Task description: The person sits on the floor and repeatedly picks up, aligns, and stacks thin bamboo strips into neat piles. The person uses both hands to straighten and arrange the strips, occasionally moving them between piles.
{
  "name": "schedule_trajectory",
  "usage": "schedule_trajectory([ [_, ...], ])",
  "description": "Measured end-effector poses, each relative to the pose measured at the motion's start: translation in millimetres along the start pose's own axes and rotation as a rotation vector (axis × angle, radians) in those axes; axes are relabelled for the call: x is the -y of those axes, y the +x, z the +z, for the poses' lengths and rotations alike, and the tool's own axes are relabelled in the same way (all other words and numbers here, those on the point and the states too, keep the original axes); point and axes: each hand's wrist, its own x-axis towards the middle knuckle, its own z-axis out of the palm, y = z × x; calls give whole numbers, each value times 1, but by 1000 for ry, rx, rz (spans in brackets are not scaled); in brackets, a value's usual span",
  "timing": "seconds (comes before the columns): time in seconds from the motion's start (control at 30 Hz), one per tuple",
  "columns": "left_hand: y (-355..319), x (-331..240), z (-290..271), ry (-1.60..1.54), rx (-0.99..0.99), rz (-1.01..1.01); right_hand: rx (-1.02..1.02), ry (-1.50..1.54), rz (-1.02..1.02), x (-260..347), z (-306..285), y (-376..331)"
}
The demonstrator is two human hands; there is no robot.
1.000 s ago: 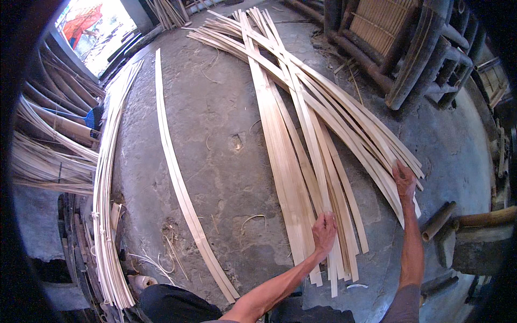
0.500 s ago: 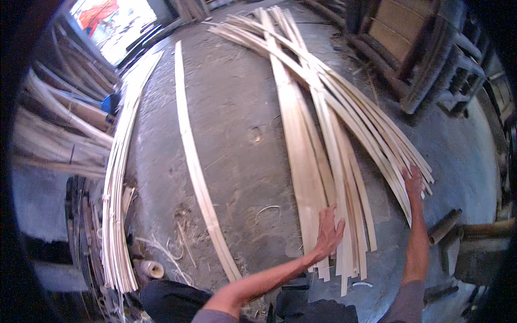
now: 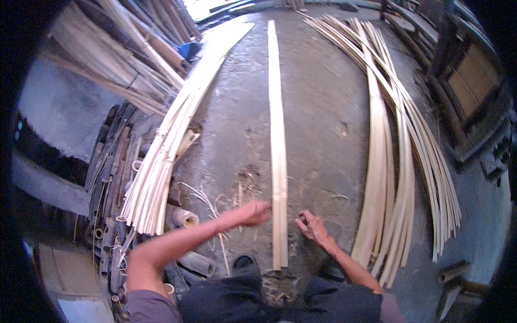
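Observation:
A long pale bamboo strip (image 3: 278,161) lies flat on the concrete floor, running from the far end straight toward me. My left hand (image 3: 252,213) reaches in from the left, its fingertips just at the strip's left edge near its close end. My right hand (image 3: 313,227) hovers a little to the right of the strip with fingers bent and apart, holding nothing. Neither hand grips the strip. A fanned pile of similar split strips (image 3: 396,177) lies further right, apart from both hands.
A second bundle of pale strips (image 3: 167,156) lies on the left, beside dark bamboo poles (image 3: 110,177) and short cut tube pieces (image 3: 183,218). Loose shavings (image 3: 226,199) litter the floor by my left hand. Wooden furniture frames (image 3: 474,91) stand at the right.
My view has swung left. Both hands have left the fanned pile on the right and now sit on either side of the single centre strip's near end.

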Motion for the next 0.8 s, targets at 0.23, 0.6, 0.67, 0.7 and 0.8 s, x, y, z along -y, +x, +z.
schedule_trajectory([
  [0.23, -33, 52, 169, -365, -535, -169, -29, -233, 29, 56, 54, -10],
  [0.6, -3, 19, 167, -888, -758, -338, -104, 103, 262, 37, 80, -11],
  [0.67, 3, 30, 165, -1070, -662, -355, -229, 266, 294, 39, 71, -14],
  [0.7, 6, 33, 166, -1160, -606, -364, -282, 340, 341, 47, 59, -16],
  [0.8, 8, 40, 170, -1037, -674, -279, -468, 379, 370, 95, -4, -28],
])
